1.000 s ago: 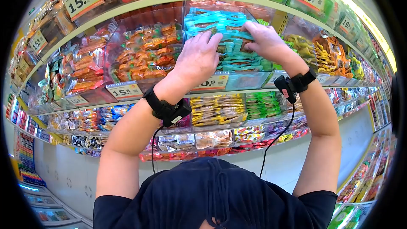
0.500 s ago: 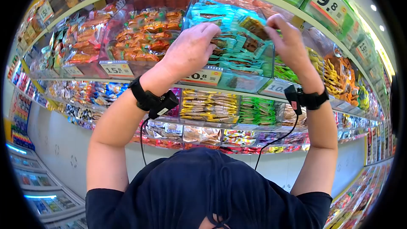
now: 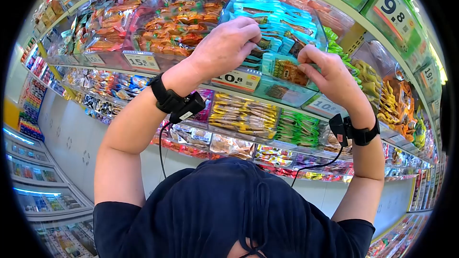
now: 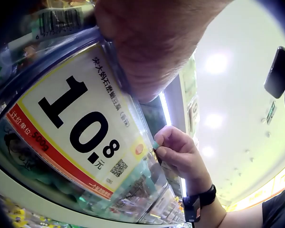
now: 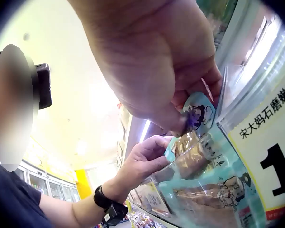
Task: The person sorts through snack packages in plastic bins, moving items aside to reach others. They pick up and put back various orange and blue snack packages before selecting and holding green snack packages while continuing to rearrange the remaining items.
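Blue-green snack packets (image 3: 287,13) fill a clear bin (image 3: 272,91) at the centre of the shelf in the head view. My right hand (image 3: 330,74) pinches the right edge of one packet with a brown filling (image 3: 286,69), tilted against the front of the bin. Over the bin's left part, my left hand (image 3: 228,44) has its thumb and fingers bent together at the packets. In the right wrist view, that left hand (image 5: 145,159) pinches a blue-green packet corner (image 5: 170,151). My palm and wrist hide the left fingertips in the left wrist view.
A 10.8 price tag (image 3: 236,79) is fixed to the bin's front. Bins of orange packets (image 3: 179,24) and green packets (image 3: 337,43) flank it. A shelf edge (image 3: 330,0) runs above, and lower rows hold yellow packets (image 3: 244,114).
My right hand has drawn a packet from the back right of the pile down to the bin's front. My left hand stays over the left part while the head view has shifted.
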{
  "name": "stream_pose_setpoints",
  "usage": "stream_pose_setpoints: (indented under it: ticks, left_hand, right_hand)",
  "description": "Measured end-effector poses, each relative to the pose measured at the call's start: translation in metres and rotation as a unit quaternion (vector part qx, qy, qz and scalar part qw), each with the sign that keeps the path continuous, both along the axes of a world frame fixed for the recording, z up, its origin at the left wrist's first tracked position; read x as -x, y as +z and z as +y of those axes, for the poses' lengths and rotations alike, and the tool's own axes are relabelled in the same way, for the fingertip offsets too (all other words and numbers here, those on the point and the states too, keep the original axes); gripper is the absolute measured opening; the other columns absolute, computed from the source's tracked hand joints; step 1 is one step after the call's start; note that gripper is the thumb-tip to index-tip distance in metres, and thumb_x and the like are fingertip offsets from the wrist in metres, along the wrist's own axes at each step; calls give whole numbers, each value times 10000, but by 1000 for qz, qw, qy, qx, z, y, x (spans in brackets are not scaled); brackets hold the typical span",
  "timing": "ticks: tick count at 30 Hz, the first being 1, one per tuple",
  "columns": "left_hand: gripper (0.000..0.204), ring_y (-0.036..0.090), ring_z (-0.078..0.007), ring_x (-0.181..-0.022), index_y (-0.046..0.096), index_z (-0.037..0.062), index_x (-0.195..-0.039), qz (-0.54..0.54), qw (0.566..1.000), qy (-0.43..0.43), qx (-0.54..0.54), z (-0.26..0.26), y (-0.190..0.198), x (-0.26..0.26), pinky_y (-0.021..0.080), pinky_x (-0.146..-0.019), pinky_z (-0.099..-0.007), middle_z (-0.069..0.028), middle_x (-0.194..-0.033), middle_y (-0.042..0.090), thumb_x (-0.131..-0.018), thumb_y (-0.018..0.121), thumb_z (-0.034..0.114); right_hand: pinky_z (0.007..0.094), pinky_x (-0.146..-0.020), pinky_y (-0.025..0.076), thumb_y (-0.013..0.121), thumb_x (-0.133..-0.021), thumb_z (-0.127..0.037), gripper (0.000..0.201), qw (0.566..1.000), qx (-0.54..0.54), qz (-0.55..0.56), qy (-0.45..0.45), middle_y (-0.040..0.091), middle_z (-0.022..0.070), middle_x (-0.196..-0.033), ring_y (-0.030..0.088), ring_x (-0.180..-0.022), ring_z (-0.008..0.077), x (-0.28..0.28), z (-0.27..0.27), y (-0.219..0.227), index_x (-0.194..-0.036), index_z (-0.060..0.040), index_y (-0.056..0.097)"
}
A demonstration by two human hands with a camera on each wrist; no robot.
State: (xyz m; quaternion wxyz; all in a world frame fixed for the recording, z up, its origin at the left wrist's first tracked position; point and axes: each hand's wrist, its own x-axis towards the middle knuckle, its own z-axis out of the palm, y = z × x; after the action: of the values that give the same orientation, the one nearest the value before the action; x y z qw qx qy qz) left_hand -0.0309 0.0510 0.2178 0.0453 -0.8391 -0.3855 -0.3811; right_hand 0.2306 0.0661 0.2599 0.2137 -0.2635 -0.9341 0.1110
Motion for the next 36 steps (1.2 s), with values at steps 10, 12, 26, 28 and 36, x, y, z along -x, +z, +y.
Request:
stream_pose_setpoints:
  ticks: [10,12,26,28,36]
  left_hand:
    - [60,563,-346,-1057,568,15,-900,-50,998,-23,-7,5,6,7,457,-901,-383,-170,-1121,595,-856,605,30]
    - [67,586,-313,-965,558,9,-906,-59,998,-9,-10,0,14,9,465,-833,-356,-148,-1037,609,-866,601,41]
    - [94,550,-237,-735,563,7,-968,-32,981,-36,189,-34,35,20,462,-697,-319,-101,-798,567,-907,559,78]
    - [109,571,-253,-778,572,11,-993,-16,984,-51,172,-31,33,20,470,-714,-331,-108,-836,582,-910,553,79]
    - [180,602,-320,-892,579,13,-1030,52,985,-76,149,-32,30,17,480,-778,-384,-148,-939,616,-931,540,158]
  right_hand:
    - [399,-672,468,584,-862,-47,120,997,19,69,-3,583,175,-824,586,-778,377,4,-10,-8,-934,-16,493]
    - [391,-692,474,588,-860,-47,129,995,28,95,5,591,178,-849,589,-799,382,2,-10,-9,-951,-12,503]
    - [410,-705,475,620,-833,-76,197,1000,27,-9,12,605,197,-854,591,-823,391,2,-8,-1,-996,-1,539]
    - [422,-705,475,621,-839,-100,198,999,25,-29,1,610,201,-844,597,-822,390,2,-9,1,-998,-1,558]
    - [452,-727,488,641,-833,-174,223,995,-57,-83,21,628,198,-830,611,-829,383,0,-9,5,-953,12,625]
